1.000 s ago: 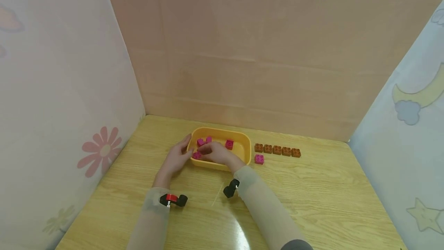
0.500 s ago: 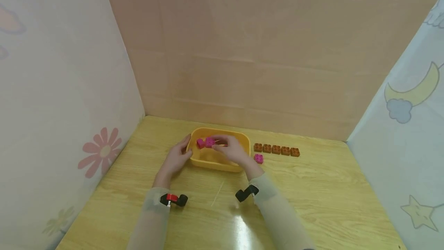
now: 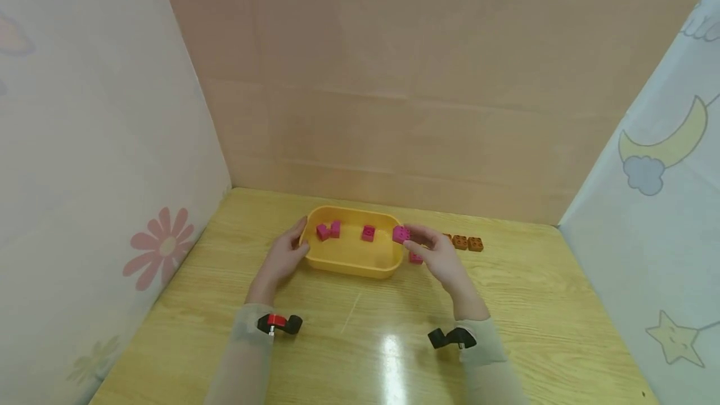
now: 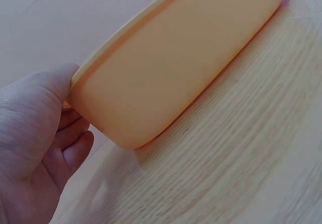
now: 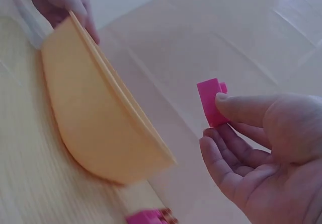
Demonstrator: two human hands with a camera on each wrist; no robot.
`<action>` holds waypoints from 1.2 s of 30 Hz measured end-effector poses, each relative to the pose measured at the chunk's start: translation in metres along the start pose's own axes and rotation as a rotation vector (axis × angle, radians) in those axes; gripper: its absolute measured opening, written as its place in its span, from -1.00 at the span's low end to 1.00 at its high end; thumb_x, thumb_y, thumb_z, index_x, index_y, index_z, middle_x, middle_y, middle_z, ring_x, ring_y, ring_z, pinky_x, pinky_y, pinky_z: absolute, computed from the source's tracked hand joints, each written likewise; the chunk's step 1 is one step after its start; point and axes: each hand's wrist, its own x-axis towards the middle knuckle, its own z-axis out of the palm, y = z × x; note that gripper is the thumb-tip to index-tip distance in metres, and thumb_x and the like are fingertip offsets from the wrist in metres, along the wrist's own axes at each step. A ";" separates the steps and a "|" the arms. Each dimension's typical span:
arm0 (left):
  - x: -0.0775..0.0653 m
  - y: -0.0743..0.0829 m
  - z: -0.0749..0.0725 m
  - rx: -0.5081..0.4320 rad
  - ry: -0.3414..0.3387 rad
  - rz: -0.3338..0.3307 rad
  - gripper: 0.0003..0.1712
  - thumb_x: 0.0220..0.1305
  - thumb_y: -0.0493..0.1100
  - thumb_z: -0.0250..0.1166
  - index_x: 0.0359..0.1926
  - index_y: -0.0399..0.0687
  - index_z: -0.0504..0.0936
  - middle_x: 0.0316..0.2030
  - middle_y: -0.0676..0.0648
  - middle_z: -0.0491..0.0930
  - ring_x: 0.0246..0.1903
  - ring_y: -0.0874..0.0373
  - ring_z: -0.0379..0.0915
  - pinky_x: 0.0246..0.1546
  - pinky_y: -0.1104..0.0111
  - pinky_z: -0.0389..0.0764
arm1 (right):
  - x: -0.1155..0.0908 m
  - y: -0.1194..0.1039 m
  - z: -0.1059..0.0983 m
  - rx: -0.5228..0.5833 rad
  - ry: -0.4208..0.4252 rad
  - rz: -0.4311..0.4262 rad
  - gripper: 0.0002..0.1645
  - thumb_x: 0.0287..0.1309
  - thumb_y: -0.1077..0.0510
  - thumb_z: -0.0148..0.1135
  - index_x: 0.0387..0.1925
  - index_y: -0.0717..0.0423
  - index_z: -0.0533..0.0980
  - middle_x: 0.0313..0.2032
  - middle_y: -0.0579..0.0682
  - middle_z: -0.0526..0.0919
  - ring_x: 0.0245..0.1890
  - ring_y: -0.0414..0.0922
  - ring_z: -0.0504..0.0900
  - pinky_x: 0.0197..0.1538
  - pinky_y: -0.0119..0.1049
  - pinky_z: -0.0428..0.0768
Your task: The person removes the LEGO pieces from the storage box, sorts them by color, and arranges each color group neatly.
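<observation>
My right hand (image 3: pixel 444 261) pinches a pink toy building brick (image 5: pixel 212 102) between thumb and fingers. In the head view that brick overlaps the right rim of a yellow plastic tub (image 3: pixel 349 265). My left hand (image 3: pixel 281 261) holds the tub's left end, with the thumb over the rim (image 4: pixel 75 78) and the fingers curled behind the wall. Inside the tub lie a pink brick (image 3: pixel 323 232) and another pink brick (image 3: pixel 335 229) close together at the left, and a third pink brick (image 3: pixel 368 233) farther right.
Right of the tub, a pink brick (image 3: pixel 415 258) stands on the wooden table (image 3: pixel 349 342), partly behind my right hand. Orange-brown bricks (image 3: pixel 460 242) form a row at the back right, its left end hidden by the hand. A wall (image 3: pixel 360 111) rises behind the table.
My right hand has picked a pink brick from the tub's left end and carried it right, up to the tub's right rim. My left hand has stayed on the tub.
</observation>
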 end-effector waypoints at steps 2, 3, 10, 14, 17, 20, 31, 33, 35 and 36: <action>0.000 0.000 0.000 -0.004 0.003 0.004 -0.23 0.51 -0.36 0.19 0.65 -0.28 0.16 0.65 -0.20 0.11 0.64 -0.09 -0.02 0.60 0.07 0.13 | -0.002 0.003 -0.013 -0.023 0.022 -0.014 -0.40 0.48 0.06 0.38 0.44 0.12 0.53 0.28 0.17 0.65 0.29 0.11 0.60 0.19 -0.39 0.66; 0.000 -0.001 -0.001 -0.003 0.002 0.010 -0.23 0.51 -0.37 0.19 0.64 -0.29 0.16 0.65 -0.21 0.12 0.64 -0.10 -0.01 0.60 0.07 0.13 | -0.004 0.004 -0.019 -0.038 0.032 -0.018 -0.39 0.49 0.06 0.37 0.45 0.13 0.52 0.30 0.18 0.64 0.31 0.11 0.59 0.20 -0.43 0.64; 0.000 -0.002 -0.001 0.015 -0.001 0.021 -0.21 0.48 -0.38 0.19 0.64 -0.32 0.15 0.64 -0.24 0.12 0.63 -0.13 -0.01 0.60 0.04 0.12 | -0.019 0.020 -0.056 -0.272 0.031 0.052 -0.40 0.54 0.04 0.31 0.47 0.14 0.49 0.33 0.19 0.61 0.31 0.18 0.59 0.30 0.08 0.64; -0.001 -0.001 -0.002 0.006 0.000 0.019 -0.21 0.47 -0.39 0.18 0.64 -0.32 0.15 0.64 -0.26 0.12 0.63 -0.14 -0.02 0.60 0.03 0.11 | -0.022 0.033 -0.067 -0.317 0.001 0.134 -0.45 0.50 0.11 0.34 0.42 0.19 0.53 0.29 0.24 0.64 0.26 0.21 0.63 0.26 0.13 0.67; 0.000 -0.002 -0.002 -0.008 0.005 0.017 -0.22 0.48 -0.39 0.17 0.64 -0.31 0.15 0.65 -0.24 0.12 0.64 -0.11 -0.02 0.60 0.05 0.10 | -0.020 0.044 -0.070 -0.297 -0.015 0.172 -0.46 0.48 0.18 0.35 0.39 0.24 0.54 0.25 0.27 0.66 0.21 0.19 0.67 0.15 -0.02 0.74; 0.001 -0.003 -0.001 -0.005 0.003 0.022 -0.22 0.48 -0.41 0.17 0.64 -0.32 0.15 0.64 -0.24 0.12 0.63 -0.12 -0.02 0.60 0.04 0.11 | -0.019 0.054 -0.069 -0.271 -0.018 0.199 -0.46 0.48 0.21 0.34 0.40 0.27 0.53 0.25 0.29 0.66 0.18 0.17 0.69 0.00 -0.16 0.77; 0.000 -0.001 0.000 -0.015 0.006 0.026 -0.22 0.46 -0.41 0.18 0.63 -0.34 0.17 0.64 -0.24 0.14 0.63 -0.12 -0.01 0.60 0.06 0.12 | -0.014 0.069 -0.060 -0.336 0.036 0.188 -0.48 0.49 0.24 0.32 0.39 0.31 0.53 0.20 0.31 0.68 0.17 0.20 0.69 -0.03 -0.29 0.71; 0.000 -0.001 0.000 -0.013 0.007 0.023 -0.22 0.47 -0.41 0.18 0.63 -0.33 0.17 0.64 -0.22 0.14 0.63 -0.11 -0.01 0.60 0.06 0.13 | -0.014 0.069 -0.058 -0.354 0.037 0.185 -0.47 0.49 0.24 0.31 0.40 0.32 0.51 0.20 0.31 0.68 0.17 0.20 0.68 -0.03 -0.28 0.70; 0.001 -0.002 0.000 -0.007 0.006 0.019 -0.22 0.47 -0.40 0.18 0.64 -0.31 0.17 0.64 -0.21 0.13 0.63 -0.10 -0.01 0.60 0.06 0.13 | -0.013 0.069 -0.057 -0.366 0.047 0.193 -0.46 0.49 0.23 0.31 0.41 0.30 0.52 0.20 0.30 0.68 0.18 0.20 0.67 -0.01 -0.23 0.71; 0.001 -0.002 0.000 -0.006 0.005 0.022 -0.22 0.48 -0.40 0.18 0.64 -0.31 0.17 0.64 -0.22 0.13 0.63 -0.11 -0.01 0.60 0.05 0.13 | -0.013 0.069 -0.056 -0.376 0.050 0.196 -0.46 0.50 0.23 0.30 0.41 0.29 0.51 0.20 0.29 0.68 0.18 0.20 0.67 0.02 -0.19 0.71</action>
